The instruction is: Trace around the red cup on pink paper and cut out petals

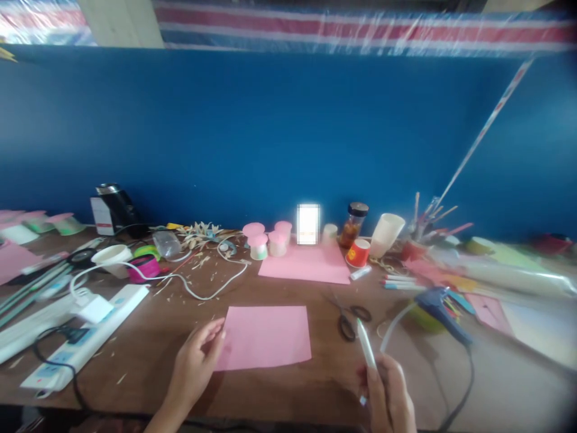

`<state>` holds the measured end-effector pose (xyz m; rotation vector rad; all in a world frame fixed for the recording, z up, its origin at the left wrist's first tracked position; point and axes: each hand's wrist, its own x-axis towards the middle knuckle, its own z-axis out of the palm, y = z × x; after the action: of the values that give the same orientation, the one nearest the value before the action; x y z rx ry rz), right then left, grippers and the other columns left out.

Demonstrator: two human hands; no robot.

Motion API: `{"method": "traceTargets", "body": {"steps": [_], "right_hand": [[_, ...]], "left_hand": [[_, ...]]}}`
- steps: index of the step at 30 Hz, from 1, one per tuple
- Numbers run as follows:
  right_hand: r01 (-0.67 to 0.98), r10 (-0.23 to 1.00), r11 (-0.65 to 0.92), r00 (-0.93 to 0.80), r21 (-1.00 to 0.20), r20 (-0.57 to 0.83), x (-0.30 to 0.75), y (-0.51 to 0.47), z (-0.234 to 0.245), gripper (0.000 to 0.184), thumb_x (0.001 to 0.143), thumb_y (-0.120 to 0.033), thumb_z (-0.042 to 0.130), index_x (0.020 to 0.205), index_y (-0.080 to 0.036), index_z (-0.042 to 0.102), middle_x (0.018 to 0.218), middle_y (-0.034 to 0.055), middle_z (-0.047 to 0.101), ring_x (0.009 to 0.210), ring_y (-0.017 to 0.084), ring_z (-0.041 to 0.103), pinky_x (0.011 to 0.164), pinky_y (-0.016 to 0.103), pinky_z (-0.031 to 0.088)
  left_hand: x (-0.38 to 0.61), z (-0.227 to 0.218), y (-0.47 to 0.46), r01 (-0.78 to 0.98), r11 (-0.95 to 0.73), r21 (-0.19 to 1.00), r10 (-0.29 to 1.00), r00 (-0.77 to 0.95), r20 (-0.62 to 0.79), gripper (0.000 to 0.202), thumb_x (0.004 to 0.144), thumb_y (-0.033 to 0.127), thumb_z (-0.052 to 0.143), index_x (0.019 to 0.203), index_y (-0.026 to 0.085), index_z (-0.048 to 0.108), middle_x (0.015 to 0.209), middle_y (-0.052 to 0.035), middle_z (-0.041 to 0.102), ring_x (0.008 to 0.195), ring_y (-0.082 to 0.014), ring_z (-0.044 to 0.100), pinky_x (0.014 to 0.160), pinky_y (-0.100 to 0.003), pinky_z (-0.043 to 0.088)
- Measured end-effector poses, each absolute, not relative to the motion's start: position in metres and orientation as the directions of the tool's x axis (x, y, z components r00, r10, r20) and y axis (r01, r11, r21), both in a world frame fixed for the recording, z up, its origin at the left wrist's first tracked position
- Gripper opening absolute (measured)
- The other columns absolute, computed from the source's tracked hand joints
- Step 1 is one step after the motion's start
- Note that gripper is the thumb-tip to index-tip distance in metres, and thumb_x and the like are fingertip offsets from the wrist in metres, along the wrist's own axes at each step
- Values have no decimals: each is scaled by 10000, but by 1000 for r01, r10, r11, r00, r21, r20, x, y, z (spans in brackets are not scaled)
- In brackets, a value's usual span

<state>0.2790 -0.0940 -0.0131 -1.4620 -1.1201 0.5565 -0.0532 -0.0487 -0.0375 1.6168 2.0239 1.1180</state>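
Note:
A pink sheet of paper [265, 337] lies flat on the brown table [148, 349] in front of me. My left hand [196, 364] rests on the sheet's left edge, fingers stretched out and holding nothing. My right hand [390, 394] is closed around a white pen [366, 344] that points up and away, to the right of the sheet. Black-handled scissors [349, 319] lie just beyond the pen's tip.
A second pink sheet [306, 264] lies farther back, with small pink and white cups [265, 239], a jar [354, 225], a red cup [358, 252] and a glowing phone [308, 224]. A blue glue gun [439, 307] sits right. A white power strip [85, 337] and cables lie left.

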Motion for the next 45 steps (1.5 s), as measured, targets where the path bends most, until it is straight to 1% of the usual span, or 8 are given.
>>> {"method": "traceTargets", "body": {"steps": [4,7,10,12,15,22,33,45], "right_hand": [[524,875,224,263,-822,406,295,-70,7,281,895,-442,413,1014,-195,479,767,61,656,639,171,626,583,240,509],[550,898,251,175,-797,404,301,-47,23,246,874,-408,464,993,-197,510,812,60,651,718,183,630,662,263,507],[671,906,308,9,-674,424,300,-23,35,189,891,-349,444,948,-201,546,768,38,615,669,170,590,613,260,478],[734,879,384,-105,-561,465,302,-5,40,199,878,-340,459,927,-202,594,873,66,599,798,201,581,712,307,466],[813,874,344,-93,-470,478,311,22,41,221,864,-351,474,900,-201,632,855,67,592,831,221,565,754,347,439],[820,968,134,13,-557,251,347,72,32,288,845,-398,469,863,-165,638,723,31,658,650,172,594,597,255,431],[973,997,52,-38,-227,63,338,87,13,227,835,-298,492,749,-163,653,723,57,679,698,182,620,606,243,384],[999,999,14,-16,-46,-50,324,89,15,268,888,-294,455,940,-111,645,875,143,687,822,231,657,674,263,440]], "left_hand": [[-51,-37,-48,696,67,715,932,-300,206,337,788,444,512,1014,220,622,1055,-59,664,952,-224,628,823,-329,501],[-51,-37,-48,708,79,702,935,-297,194,331,792,441,509,1021,230,623,1059,-51,660,944,-219,628,814,-328,504],[-53,-40,-48,714,54,698,934,-283,217,341,787,448,514,1022,228,628,1055,-51,661,937,-214,629,811,-322,507],[-56,-43,-48,716,33,698,931,-275,238,351,784,461,510,1012,227,637,1049,-52,664,924,-211,632,801,-316,513],[-60,-49,-47,713,32,701,929,-280,243,363,761,484,532,996,232,648,1046,-45,667,909,-207,637,787,-300,521],[-64,-51,-43,685,79,724,934,-304,185,409,697,541,567,961,242,660,1005,-31,686,864,-209,658,734,-275,538],[-63,-44,-41,704,79,706,938,-291,186,438,665,571,560,934,243,669,960,-27,704,822,-216,669,734,-279,532],[-65,-47,-41,713,141,687,950,-292,108,401,699,553,553,970,276,653,983,6,697,856,-209,661,795,-286,511]]}}
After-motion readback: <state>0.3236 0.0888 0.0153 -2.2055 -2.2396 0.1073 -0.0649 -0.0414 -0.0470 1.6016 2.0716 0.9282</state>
